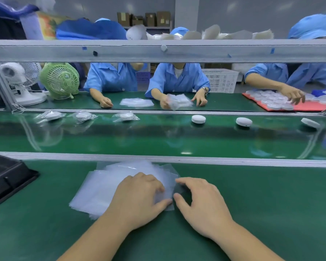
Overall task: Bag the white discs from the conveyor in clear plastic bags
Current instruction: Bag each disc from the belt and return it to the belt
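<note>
Head view: left hand (139, 196) is laid palm-down on a stack of clear bags (102, 189) on the near green table (252, 213), fingers bent onto the top sheet, thumb at the stack's near right corner; whether a bag is actually pinched cannot be told because of blur. Right hand (201, 202) is set just beside the stack's right edge, thumb and forefinger spread apart with only the tips at the plastic, nothing held. Beyond the rail, three bare white discs (198, 119) are spaced along the far side of the conveyor (158, 140) toward the right, well apart from both hands; three bagged discs (82, 116) are seen on the same belt to the left. A black tray (6, 178) is seen at the left edge. Across the belt, workers in blue coats (177, 78) are seated with bags, beside a green fan (61, 80) and a white fan (17, 76). More discs are laid on a red mat (309, 107) at far right.
</note>
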The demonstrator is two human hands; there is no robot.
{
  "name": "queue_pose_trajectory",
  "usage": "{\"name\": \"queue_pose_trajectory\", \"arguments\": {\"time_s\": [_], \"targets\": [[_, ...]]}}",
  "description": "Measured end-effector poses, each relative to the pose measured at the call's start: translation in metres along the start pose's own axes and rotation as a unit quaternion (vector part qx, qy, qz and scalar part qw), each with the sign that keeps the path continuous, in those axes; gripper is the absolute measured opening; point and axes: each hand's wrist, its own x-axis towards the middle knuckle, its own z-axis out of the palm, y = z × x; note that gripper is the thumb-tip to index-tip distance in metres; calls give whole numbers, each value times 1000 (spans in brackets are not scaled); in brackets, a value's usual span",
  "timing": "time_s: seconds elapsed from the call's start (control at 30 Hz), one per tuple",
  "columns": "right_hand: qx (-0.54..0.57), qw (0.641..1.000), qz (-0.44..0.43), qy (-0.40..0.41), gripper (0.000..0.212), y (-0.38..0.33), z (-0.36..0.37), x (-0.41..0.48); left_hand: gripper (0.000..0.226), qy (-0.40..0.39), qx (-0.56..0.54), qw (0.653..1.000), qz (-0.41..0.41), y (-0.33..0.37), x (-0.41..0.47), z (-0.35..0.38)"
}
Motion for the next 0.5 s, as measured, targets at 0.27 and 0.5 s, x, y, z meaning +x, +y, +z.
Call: {"name": "queue_pose_trajectory", "arguments": {"time_s": [0.27, 0.5], "targets": [[77, 994, -59, -56, 57, -4, -6, -6, 77, 0, 25, 998, -51, -10, -2, -2], [139, 982, -109, -73, 45, -5, -8, -8, 73, 8, 24, 998, -55, -7, -2, 2]]}}
